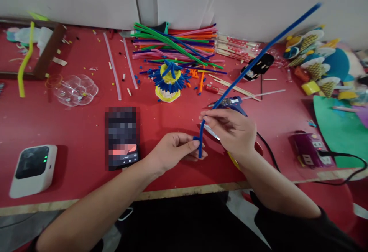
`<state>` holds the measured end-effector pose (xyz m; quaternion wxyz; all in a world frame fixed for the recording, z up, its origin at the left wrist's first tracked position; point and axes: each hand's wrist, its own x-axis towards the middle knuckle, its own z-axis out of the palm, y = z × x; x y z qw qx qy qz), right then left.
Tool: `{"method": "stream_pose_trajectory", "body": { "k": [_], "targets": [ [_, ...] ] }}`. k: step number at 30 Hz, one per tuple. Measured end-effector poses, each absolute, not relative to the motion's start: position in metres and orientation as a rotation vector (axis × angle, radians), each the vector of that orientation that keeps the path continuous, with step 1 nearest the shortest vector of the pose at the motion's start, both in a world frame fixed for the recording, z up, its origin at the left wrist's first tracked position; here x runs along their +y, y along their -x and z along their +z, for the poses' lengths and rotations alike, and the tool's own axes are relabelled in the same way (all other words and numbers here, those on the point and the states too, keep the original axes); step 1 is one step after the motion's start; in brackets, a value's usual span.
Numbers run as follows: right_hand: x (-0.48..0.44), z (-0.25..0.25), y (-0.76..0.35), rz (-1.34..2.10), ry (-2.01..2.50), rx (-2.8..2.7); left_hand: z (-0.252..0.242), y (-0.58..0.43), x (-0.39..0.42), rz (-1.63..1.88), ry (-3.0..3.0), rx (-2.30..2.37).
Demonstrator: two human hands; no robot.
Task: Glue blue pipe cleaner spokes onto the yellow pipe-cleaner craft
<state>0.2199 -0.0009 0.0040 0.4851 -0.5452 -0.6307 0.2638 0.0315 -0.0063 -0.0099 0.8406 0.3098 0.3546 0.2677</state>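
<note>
A long blue pipe cleaner (253, 66) slants up to the right, its lower end hanging in front of the fingertips of my left hand (175, 147). Those fingers pinch a short blue piece (196, 138) that lies crosswise against the lower end. Higher up, my right hand (234, 131) grips the long pipe cleaner between thumb and fingertips. Behind my hands stands a small figure of blue and yellow pipe cleaners (170, 79) on a white and yellow base. Scissors with a yellow handle (234, 160) lie partly hidden under my right hand.
Bundled coloured pipe cleaners (175, 45) lie at the back. A blue glue gun (234, 103) rests behind my right hand. A phone (122, 139) and a white device (34, 171) are at left. A purple power socket box (312, 148) with a black cable sits at right.
</note>
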Motion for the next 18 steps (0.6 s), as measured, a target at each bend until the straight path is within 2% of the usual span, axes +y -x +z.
{"method": "stream_pose_trajectory", "body": {
  "k": [5,9,18],
  "targets": [
    [-0.001,0.0,-0.223,0.915,1.214,-1.47,-0.011,-0.032,-0.006,0.604,-0.666,0.78],
    [0.001,-0.002,-0.23,1.176,1.105,-1.654,-0.011,-0.03,-0.004,0.661,-0.748,0.784],
    [0.002,0.001,-0.234,0.723,0.948,-2.047,-0.01,-0.029,-0.004,0.643,-0.761,0.867]
  ]
}}
